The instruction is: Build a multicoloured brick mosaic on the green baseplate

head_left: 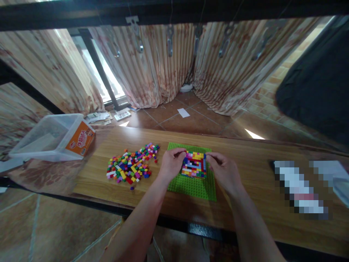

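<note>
The block build [194,168] sits on the green board [193,190] between both hands. The left hand [171,163], fingers nearly closed, is at its ten o'clock; the right hand [227,171], pinched too, at two. Their grip is too small to tell.

Showing bright, studded green on the baseplate [191,190]. Mixing red, yellow, blue, orange, pink, white and green in a patchwork across the brick panel [194,165]. Speckling the loose bricks [128,166] with those colours plus purple. Running brown wood grain along the bench [94,178]. Marking the orange label [81,141] of the translucent bin [51,154] in white. Striping the curtains [163,67] cream and reddish brown. Crossing the brown floor [19,225] with pale lines.
</note>
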Available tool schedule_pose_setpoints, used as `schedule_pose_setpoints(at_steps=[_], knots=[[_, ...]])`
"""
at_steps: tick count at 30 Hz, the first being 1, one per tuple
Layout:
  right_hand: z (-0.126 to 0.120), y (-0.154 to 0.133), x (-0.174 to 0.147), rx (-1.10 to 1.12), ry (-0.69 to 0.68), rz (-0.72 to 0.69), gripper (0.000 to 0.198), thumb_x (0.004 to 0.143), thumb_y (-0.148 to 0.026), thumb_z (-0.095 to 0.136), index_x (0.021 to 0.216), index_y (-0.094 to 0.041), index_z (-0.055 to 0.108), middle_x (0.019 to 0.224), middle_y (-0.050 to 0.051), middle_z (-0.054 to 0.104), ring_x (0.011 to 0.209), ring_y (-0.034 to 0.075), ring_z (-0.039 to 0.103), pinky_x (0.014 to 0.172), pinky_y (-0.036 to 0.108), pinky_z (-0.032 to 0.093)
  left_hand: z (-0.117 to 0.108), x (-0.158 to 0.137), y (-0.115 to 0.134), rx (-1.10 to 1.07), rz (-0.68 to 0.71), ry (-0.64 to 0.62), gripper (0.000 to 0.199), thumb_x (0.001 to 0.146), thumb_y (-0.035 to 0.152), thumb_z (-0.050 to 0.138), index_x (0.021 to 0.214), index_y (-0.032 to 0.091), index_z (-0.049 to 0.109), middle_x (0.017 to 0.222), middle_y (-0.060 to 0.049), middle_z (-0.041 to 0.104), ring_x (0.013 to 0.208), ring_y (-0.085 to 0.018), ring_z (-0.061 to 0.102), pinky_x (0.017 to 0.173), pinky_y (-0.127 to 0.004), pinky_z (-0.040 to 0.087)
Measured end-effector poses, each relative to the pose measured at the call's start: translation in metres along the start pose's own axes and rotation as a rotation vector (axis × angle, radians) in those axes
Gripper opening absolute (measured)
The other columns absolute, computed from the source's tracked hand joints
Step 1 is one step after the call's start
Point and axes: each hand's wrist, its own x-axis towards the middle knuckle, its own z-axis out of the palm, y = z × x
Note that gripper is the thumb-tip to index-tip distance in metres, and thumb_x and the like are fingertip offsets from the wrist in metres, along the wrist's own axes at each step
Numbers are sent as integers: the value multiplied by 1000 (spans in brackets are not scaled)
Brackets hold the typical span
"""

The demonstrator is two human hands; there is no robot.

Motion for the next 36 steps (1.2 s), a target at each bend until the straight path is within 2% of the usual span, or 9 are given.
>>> schedule_pose_setpoints(at_steps=[7, 14, 20, 24, 27, 31, 33, 36], knots=[[1, 8, 1, -31, -4, -1, 43, 78, -50, 61, 99, -16, 77, 88, 10, 77, 74, 22, 67, 67, 33, 49, 3, 2, -5, -25, -32, 19, 20, 82, 19, 63, 95, 16, 78, 92, -6, 78, 81, -16, 71, 78, -28, 56], [1, 9, 2, -37, -12, -7, 42, 79, -49, 61, 100, -16, 77, 84, 9, 77, 69, 21, 67, 66, 33, 51, 3, 0, -2, -39, -35, 9, 20, 83, 18, 62, 95, 14, 78, 93, -7, 78, 80, -16, 70, 78, -28, 56], [0, 7, 0, -30, -24, 15, 43, 77, -48, 62, 100, -16, 76, 85, 8, 77, 68, 21, 68, 66, 32, 52, 1, -8, 5, 35, -8, 3, 22, 87, 20, 58, 99, 16, 76, 97, -6, 78, 81, -15, 70, 78, -27, 55], [-2, 6, -1, -52, -18, 17, 41, 78, -48, 62, 100, -17, 76, 85, 8, 77, 67, 21, 69, 67, 33, 52, -25, -9, 7, 218, 104, 42, 25, 91, 21, 52, 94, 16, 75, 94, -6, 77, 83, -17, 69, 78, -28, 53], [-2, 6, -1, -60, -8, 5, 41, 78, -48, 62, 99, -17, 77, 84, 8, 77, 66, 22, 68, 65, 33, 52, -61, -8, 2, 367, 87, -7, 20, 83, 13, 56, 85, 15, 75, 79, -5, 75, 74, -16, 67, 73, -27, 52], [-3, 9, 0, -78, -11, -19, 41, 78, -49, 61, 98, -17, 77, 83, 7, 77, 70, 22, 68, 68, 34, 51, -102, -9, -9, 543, 76, -73, 22, 72, 6, 59, 76, 19, 76, 72, -1, 73, 70, -16, 66, 71, -26, 51], [-3, 10, 0, -83, -9, -23, 40, 79, -49, 61, 98, -18, 77, 85, 8, 77, 73, 22, 67, 69, 34, 51, -110, -11, -13, 589, 69, -86, 24, 70, 5, 59, 74, 21, 77, 70, -1, 73, 68, -16, 65, 70, -26, 50], [-2, 12, 2, -74, -7, -13, 40, 79, -49, 61, 98, -18, 77, 88, 8, 77, 76, 23, 68, 72, 34, 51, -108, -12, -15, 663, 72, -72, 24, 68, 4, 60, 69, 23, 76, 70, -1, 73, 69, -17, 66, 70, -26, 50]])
